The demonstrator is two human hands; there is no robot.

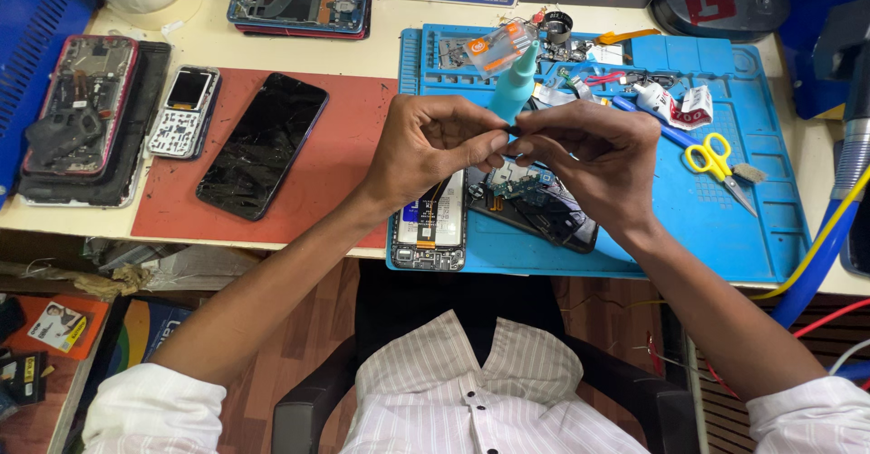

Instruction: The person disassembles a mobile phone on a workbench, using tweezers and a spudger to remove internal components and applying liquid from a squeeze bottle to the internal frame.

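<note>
Left hand (426, 150) and right hand (589, 155) met fingertip to fingertip, pinching a tiny dark part (510, 131) between them; the opened smartphone with exposed green circuit board (530, 196) lay just below the pinch, equally near both.

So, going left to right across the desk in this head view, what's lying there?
Opened phone in a red frame → small keypad phone → cracked black phone → left hand → right hand → yellow scissors.

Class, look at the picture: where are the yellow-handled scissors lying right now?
In the head view, the yellow-handled scissors lie on the blue work mat, to the right of the right hand.
</note>
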